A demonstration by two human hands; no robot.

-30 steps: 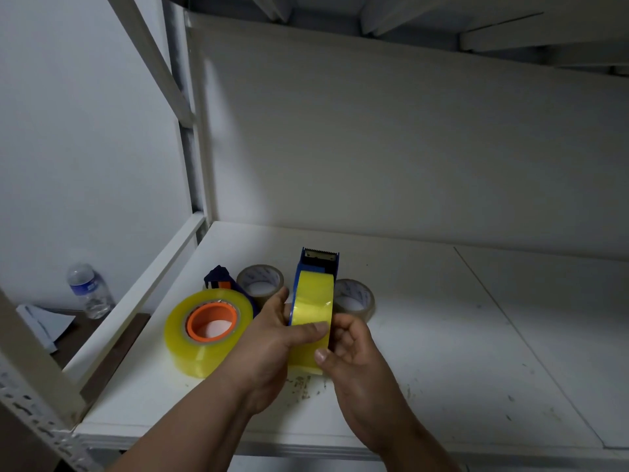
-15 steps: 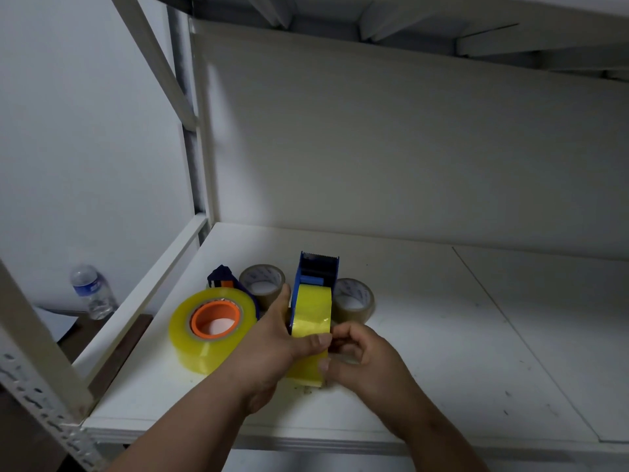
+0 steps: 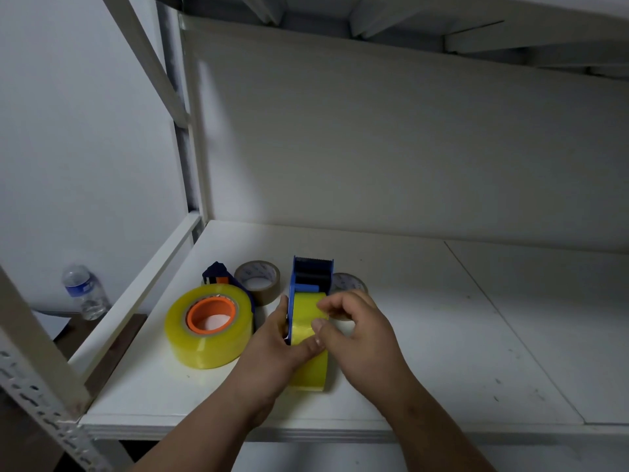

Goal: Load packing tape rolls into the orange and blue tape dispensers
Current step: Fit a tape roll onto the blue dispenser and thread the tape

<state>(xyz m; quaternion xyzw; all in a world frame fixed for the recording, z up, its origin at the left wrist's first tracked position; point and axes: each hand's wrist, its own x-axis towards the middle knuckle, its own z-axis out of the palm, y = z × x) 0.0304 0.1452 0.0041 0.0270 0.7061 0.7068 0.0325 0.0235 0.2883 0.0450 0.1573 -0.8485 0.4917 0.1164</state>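
Note:
A blue tape dispenser (image 3: 312, 274) stands on edge on the white shelf (image 3: 442, 335), with a yellow tape roll (image 3: 308, 366) seated in it. My left hand (image 3: 272, 349) grips the dispenser and roll from the left, thumb across the roll's face. My right hand (image 3: 357, 332) pinches at the roll's top surface with thumb and forefinger. To the left lies a second yellow tape roll (image 3: 209, 330) flat on the orange dispenser's hub (image 3: 211, 315), whose dark blue and orange body (image 3: 218, 275) pokes out behind it.
Two brown tape rolls lie flat behind: one (image 3: 258, 281) left of the blue dispenser, one (image 3: 349, 282) partly hidden right of it. A shelf post and brace (image 3: 34, 352) stand at the left. A water bottle (image 3: 83, 291) stands on the floor beyond.
My right hand has shifted from the roll's right side onto its top, fingers now pinching the tape surface. The dispenser and my left hand stay about where they were.

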